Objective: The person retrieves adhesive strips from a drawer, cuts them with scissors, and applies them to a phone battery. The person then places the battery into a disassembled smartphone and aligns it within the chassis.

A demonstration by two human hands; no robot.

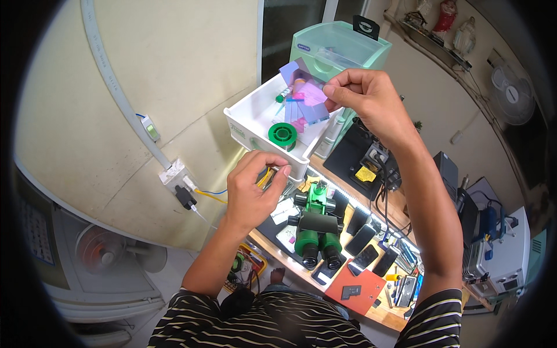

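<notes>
My right hand [368, 101] is above the far right side of a white plastic drawer [270, 152], its thumb and forefinger pinched at the edge of a translucent purple sheet [313, 94]. More purplish sheets [315, 113] lie beneath it in the drawer, partly overlapping. A green spool [282, 134] is in the drawer's near part, and a small green-capped tube [283, 95] rests farther back. My left hand [253, 188] is by the drawer's near edge, fingers loosely curled and thumb tip close to the forefinger. Nothing shows between them; whether they touch the drawer I cannot tell.
A pale green drawer cabinet [342, 43] stands behind the drawer. Below is a workbench with a green microscope [318, 229], several phones [361, 239], an orange-red mat [355, 289] and tools. Cables run from a wall outlet [175, 174] at the left.
</notes>
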